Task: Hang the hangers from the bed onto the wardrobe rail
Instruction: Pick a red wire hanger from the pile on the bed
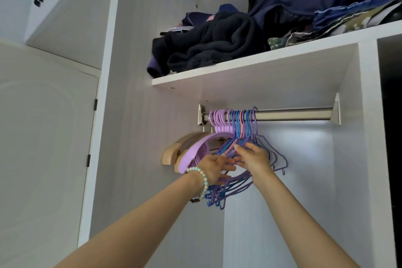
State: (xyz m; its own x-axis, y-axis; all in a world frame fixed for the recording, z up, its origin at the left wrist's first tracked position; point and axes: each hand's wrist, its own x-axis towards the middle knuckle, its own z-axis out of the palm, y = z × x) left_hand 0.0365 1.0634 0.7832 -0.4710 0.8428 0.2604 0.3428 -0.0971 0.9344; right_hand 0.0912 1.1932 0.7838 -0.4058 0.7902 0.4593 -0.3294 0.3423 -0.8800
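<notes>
The hangers [237, 124] hang bunched at the rail's [293, 113] left end, mid-frame, so most of the job looks done; the bed is out of view. The left grip [214, 168] lies straight-fingered against them. The right grip [254, 158] bends over their wires, and I cannot tell whether it is holding them. Dark clothes [206, 45] are piled on the shelf [239, 65] above.

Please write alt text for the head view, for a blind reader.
The left hand and right hand touch thin purple and blue hangers bunched at the left end of the wardrobe rail. Dark clothes lie on the shelf above.
</notes>
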